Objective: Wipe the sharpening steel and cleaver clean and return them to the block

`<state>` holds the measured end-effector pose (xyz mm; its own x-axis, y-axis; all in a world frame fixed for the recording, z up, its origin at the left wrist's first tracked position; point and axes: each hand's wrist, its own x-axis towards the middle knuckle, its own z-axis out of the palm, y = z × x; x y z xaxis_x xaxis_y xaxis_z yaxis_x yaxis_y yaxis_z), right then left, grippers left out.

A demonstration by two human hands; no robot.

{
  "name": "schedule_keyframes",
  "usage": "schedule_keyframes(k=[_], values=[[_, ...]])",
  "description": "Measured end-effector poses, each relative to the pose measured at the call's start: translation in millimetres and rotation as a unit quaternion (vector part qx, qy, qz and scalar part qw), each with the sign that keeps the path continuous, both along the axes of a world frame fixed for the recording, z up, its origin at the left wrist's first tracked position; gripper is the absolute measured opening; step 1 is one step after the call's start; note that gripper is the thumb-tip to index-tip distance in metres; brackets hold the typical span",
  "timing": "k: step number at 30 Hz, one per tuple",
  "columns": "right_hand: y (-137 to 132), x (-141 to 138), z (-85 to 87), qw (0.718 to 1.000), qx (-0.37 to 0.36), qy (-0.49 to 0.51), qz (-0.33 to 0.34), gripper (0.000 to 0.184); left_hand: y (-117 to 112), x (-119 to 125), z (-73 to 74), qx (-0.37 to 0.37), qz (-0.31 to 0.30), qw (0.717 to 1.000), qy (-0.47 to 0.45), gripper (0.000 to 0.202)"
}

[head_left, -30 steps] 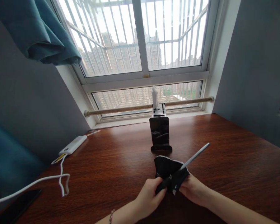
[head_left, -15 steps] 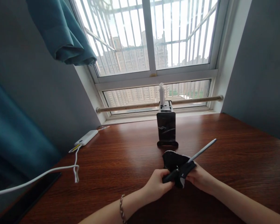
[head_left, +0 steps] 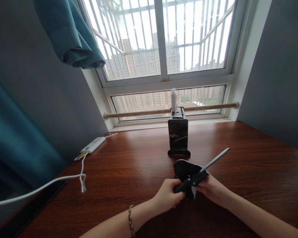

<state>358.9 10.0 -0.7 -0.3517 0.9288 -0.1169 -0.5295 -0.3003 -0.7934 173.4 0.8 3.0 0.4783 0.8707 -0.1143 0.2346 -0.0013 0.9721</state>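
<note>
My left hand [head_left: 168, 195] is closed around the black handle [head_left: 182, 187] of what looks like a knife, held over the front of the desk. Its narrow, silvery blade [head_left: 217, 158] points up and to the right. A black cloth [head_left: 185, 169] with a pale edge is folded about the blade near the handle. From the right side, my right hand [head_left: 212, 189] grips this cloth around the blade. Most of its fingers are hidden behind the fabric.
A black upright stand [head_left: 178, 135] with a white wrapped item on top is just beyond my hands on the brown wooden desk [head_left: 134, 152]. To the left lie a white power strip [head_left: 94, 145] and its white cable [head_left: 39, 191]. A barred window is behind.
The view has shifted slightly. Both hands keep their hold on the knife and cloth, with hardly any movement between them.
</note>
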Motion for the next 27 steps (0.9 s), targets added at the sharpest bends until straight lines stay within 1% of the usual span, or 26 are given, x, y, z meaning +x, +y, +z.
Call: schedule_keyframes(k=[3, 8, 11, 14, 19, 24, 27], values=[[0, -1, -1.9, 1.0, 0.002, 0.006, -0.014, 0.033, 3, -1, 1.7, -0.028, -0.018, 0.999, -0.01, 0.001], [2, -4, -7.4, 0.999, 0.008, 0.018, -0.037, 0.032, 13, -5, 3.2, -0.096, -0.057, 0.993, -0.039, 0.003], [6, -3, -8.6, 0.998, 0.012, 0.025, -0.056, 0.029, 17, -7, 4.4, -0.124, -0.059, 0.989, -0.063, 0.005], [15, 5, -7.9, 0.995, 0.017, 0.033, -0.088, 0.023, 18, -8, 7.4, -0.142, -0.059, 0.984, -0.089, 0.008], [45, 32, -3.0, 0.983, 0.028, 0.057, -0.173, 0.02, 20, -11, 10.6, -0.177, -0.064, 0.975, -0.12, 0.011], [71, 64, 2.2, 0.95, 0.038, 0.09, -0.295, 0.013, 20, -11, 8.4, -0.186, -0.071, 0.97, -0.139, 0.009], [79, 76, 3.8, 0.934, 0.048, 0.09, -0.343, 0.009, 21, -12, 9.8, -0.199, -0.076, 0.966, -0.144, 0.009]])
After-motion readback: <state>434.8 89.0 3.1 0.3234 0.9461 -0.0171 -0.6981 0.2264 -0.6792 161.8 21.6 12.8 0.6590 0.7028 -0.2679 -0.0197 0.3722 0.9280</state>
